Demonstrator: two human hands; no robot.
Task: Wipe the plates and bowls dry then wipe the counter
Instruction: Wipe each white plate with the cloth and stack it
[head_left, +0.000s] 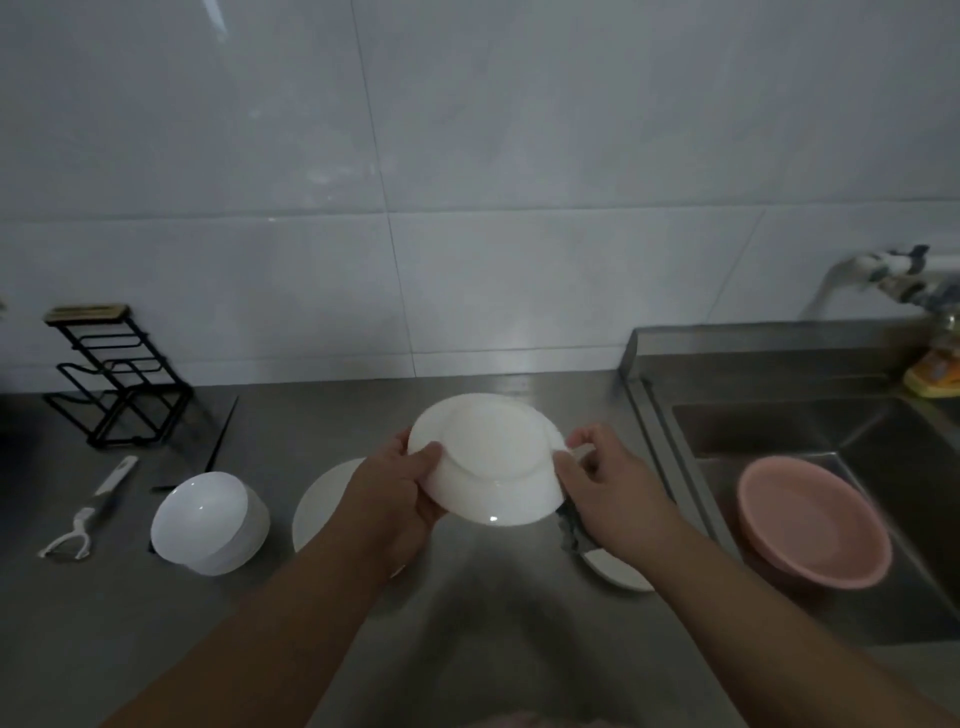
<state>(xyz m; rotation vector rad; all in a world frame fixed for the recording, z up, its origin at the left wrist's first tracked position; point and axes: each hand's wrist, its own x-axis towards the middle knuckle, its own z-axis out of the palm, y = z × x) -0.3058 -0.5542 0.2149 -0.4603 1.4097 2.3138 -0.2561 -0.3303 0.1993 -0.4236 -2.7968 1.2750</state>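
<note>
Item in hand: white plate (488, 460), held above the steel table (311, 639) with its underside toward the camera, tilted.
Left hand (400, 480): clamped on the plate's left rim, thumb over the underside.
Right hand (605, 480): fingers curled at the right rim, gripping a grey cloth (574, 530) that hangs below the plate's edge; how much cloth lies against the far face is hidden.
On the table: upturned white bowl (210, 522) at left; one flat plate (322, 509) partly under the left forearm; another plate (618, 569) under the right wrist.
Also present: peeler (88, 512), black wire rack (111, 374), pink basin (813, 519) in the sink (779, 426), tap (878, 273).
Handling advice, a judgement: keep the left grip firm on the glazed rim, turn the plate in stages, and pass the cloth round the foot ring and rim, where water is likely to collect. Work over the table, not the sink edge.
</note>
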